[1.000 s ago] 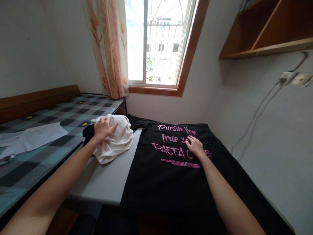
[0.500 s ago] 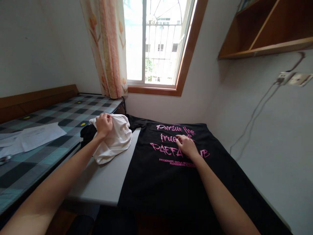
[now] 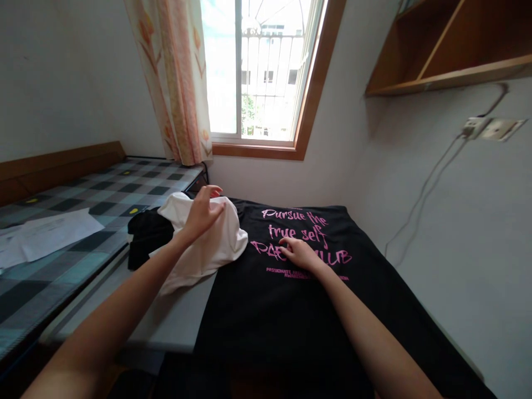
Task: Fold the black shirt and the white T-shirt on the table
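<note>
A black T-shirt [image 3: 291, 310] with pink lettering lies spread flat over the right part of a grey table [image 3: 174, 324]. My right hand [image 3: 298, 254] rests on its print, fingers pointing left. My left hand [image 3: 202, 211] grips a crumpled white garment [image 3: 211, 246] and holds it just above the table, its edge touching the black shirt's left side. A second black garment [image 3: 145, 237] lies bunched behind the white one.
A bed with a checked cover [image 3: 83, 221] runs along the left, with white sheets of paper [image 3: 45, 235] on it. A curtained window [image 3: 257, 72] is ahead. A wooden shelf [image 3: 449, 50] and a power strip [image 3: 490, 128] with a cable hang on the right wall.
My left hand closed on the white garment, lifted it and carried it right toward the black shirt. My right hand slid left across the pink print.
</note>
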`<action>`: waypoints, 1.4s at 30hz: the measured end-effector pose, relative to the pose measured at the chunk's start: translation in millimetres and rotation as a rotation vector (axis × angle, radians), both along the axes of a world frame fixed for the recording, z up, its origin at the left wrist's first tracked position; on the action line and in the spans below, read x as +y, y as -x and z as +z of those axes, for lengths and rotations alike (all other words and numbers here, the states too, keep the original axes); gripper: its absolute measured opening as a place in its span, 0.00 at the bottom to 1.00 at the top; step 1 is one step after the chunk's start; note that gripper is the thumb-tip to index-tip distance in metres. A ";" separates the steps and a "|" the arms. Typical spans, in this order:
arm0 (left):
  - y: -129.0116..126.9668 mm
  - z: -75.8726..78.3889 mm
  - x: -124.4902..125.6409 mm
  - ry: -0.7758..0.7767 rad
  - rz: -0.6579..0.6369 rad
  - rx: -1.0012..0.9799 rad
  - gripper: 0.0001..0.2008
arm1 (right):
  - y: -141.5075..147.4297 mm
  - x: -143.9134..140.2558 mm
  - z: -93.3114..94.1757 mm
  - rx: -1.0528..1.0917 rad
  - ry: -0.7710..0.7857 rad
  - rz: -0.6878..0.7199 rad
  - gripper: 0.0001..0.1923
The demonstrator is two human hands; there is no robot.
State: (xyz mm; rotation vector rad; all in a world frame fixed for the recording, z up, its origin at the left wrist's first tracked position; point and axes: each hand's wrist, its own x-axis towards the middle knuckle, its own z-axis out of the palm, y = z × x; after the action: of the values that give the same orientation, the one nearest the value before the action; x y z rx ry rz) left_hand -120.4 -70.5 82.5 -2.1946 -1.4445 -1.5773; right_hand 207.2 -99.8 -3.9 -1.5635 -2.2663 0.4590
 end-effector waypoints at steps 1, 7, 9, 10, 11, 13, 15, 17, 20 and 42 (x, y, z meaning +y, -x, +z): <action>-4.0 -9.8 -1.4 0.031 -0.035 0.028 0.12 | -0.2 0.3 -0.6 0.008 0.004 0.000 0.11; -16.3 -57.6 -16.0 0.223 -0.177 -0.079 0.12 | -2.3 3.6 -6.7 0.007 -0.071 0.038 0.10; -16.6 -63.3 -24.4 0.239 -0.208 -0.103 0.14 | -1.1 4.0 -9.3 -0.008 -0.156 0.073 0.10; -16.1 -64.3 -28.6 0.241 -0.225 -0.103 0.15 | 0.2 3.9 -10.5 -0.013 -0.193 0.085 0.10; -15.2 -64.4 -32.3 0.247 -0.244 -0.097 0.15 | 1.9 3.6 -11.7 -0.013 -0.217 0.096 0.11; -12.6 -63.7 -37.7 0.263 -0.268 -0.074 0.16 | 5.5 2.7 -13.8 -0.009 -0.228 0.120 0.11; -9.9 -64.0 -39.6 0.265 -0.256 -0.038 0.22 | 8.3 1.9 -15.6 -0.004 -0.212 0.142 0.11; -8.2 -65.9 -38.6 0.240 -0.205 -0.010 0.25 | 9.0 2.1 -17.1 0.019 -0.184 0.145 0.09; -8.2 -69.8 -35.1 0.183 -0.115 -0.078 0.16 | 7.0 4.1 -19.1 0.089 -0.156 0.138 0.08; -2.8 -69.2 -33.7 0.024 0.264 0.185 0.17 | -95.2 26.5 4.7 0.607 -0.530 -0.643 0.36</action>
State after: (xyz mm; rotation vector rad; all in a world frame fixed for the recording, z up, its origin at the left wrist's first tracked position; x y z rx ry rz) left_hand -117.5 -104.2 13.3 -1.9993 -1.6225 -1.2448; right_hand 302.4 -73.3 0.8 -1.4876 -1.2105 0.1052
